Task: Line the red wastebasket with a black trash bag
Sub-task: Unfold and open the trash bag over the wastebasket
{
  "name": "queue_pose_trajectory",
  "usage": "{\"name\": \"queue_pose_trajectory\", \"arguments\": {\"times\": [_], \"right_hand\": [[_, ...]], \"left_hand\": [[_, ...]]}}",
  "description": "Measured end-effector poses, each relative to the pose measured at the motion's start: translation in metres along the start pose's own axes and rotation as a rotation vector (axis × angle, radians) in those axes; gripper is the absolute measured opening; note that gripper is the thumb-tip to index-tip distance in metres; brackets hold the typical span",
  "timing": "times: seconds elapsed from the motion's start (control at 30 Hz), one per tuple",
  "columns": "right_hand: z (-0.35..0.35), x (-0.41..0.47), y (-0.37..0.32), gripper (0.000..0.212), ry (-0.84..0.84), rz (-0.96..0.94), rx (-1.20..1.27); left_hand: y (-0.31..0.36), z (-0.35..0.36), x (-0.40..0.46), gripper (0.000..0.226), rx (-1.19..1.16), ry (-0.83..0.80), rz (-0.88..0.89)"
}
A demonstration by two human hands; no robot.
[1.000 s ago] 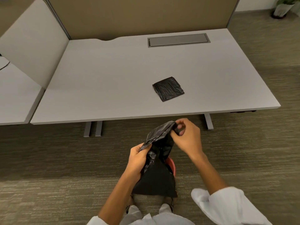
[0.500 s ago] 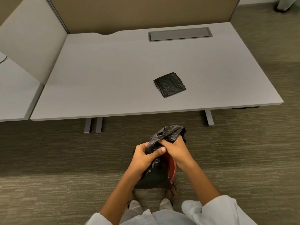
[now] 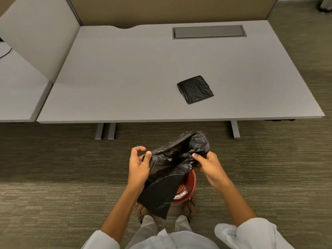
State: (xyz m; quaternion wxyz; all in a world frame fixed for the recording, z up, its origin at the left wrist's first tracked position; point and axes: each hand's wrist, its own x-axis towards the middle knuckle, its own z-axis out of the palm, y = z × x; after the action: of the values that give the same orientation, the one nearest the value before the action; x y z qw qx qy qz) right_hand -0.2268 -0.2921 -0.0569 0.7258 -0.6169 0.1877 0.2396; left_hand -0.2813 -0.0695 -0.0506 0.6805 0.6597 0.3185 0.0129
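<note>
**Hands parted, bag mouth being worked open over the wastebasket**

Since half a second ago, the two hands have drawn apart: then they were bunched together on the gathered top of the bag, now we find them separated with plastic stretched between them.

We observe the left hand (image 3: 139, 166) at centre frame pinching one edge of the black trash bag (image 3: 168, 169), thumb pressed on the film, forefinger curled loosely above. The right hand (image 3: 208, 168) grips the opposite edge, fingers closed round crumpled plastic. We judge this two-sided hold is meant to separate the layers and find the opening.

The bag's lower end hangs flat and unopened, draped across the near rim of the red wastebasket (image 3: 189, 186), which stands on the carpet (image 3: 62, 177) between the person's feet, lower centre. The basket is not yet lined.

A folded spare bag (image 3: 195, 89) lies on the grey desk (image 3: 125, 78), right of centre, well apart from the work.
</note>
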Motion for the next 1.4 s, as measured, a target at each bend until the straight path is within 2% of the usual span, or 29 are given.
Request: {"name": "queue_pose_trajectory", "arguments": {"times": [0.1,0.2,0.27,0.3,0.37,0.43,0.5,0.6,0.8,0.93,1.13,1.2,1.4], "right_hand": [[-0.004,0.012,0.006,0.024,0.147,0.024,0.072],[-0.010,0.026,0.020,0.034,0.399,-0.099,-0.085],[-0.012,0.031,0.029,0.045,0.488,-0.205,-0.217],[-0.013,0.034,0.033,0.048,0.503,-0.254,-0.288],[-0.015,0.042,0.041,0.048,0.497,-0.335,-0.411],[-0.019,0.051,0.049,0.038,0.467,-0.409,-0.529],[-0.023,0.057,0.058,0.031,0.419,-0.479,-0.654],[-0.028,0.068,0.070,0.046,0.336,-0.517,-0.740],[-0.049,0.102,0.101,0.028,0.332,-0.328,-0.709],[-0.062,0.125,0.126,0.028,0.318,-0.253,-0.686],[-0.080,0.155,0.176,0.025,0.399,-0.183,-0.848],[-0.086,0.166,0.192,0.029,0.396,-0.242,-0.958],[-0.100,0.206,0.228,0.036,0.164,-0.344,-1.110]], "left_hand": [[-0.006,-0.011,0.008,0.028,0.055,-0.024,0.090],[-0.014,-0.016,0.015,0.048,0.101,-0.077,0.100],[-0.023,-0.018,0.018,0.055,0.122,-0.086,0.079],[-0.029,-0.019,0.021,0.052,0.136,-0.085,0.072],[-0.041,-0.019,0.027,0.036,0.199,-0.063,0.074],[-0.052,-0.020,0.035,0.020,0.325,-0.066,0.098],[-0.064,-0.021,0.042,0.041,0.498,-0.092,0.128],[-0.075,-0.022,0.053,0.052,0.708,-0.116,0.145],[-0.104,-0.021,0.083,0.072,1.105,-0.184,0.078],[-0.131,-0.020,0.100,0.075,1.200,-0.227,0.055],[-0.186,-0.014,0.123,0.093,1.337,-0.280,0.023],[-0.206,-0.011,0.132,0.098,1.388,-0.296,0.014],[-0.256,-0.006,0.167,0.099,1.491,-0.345,0.074]]}}
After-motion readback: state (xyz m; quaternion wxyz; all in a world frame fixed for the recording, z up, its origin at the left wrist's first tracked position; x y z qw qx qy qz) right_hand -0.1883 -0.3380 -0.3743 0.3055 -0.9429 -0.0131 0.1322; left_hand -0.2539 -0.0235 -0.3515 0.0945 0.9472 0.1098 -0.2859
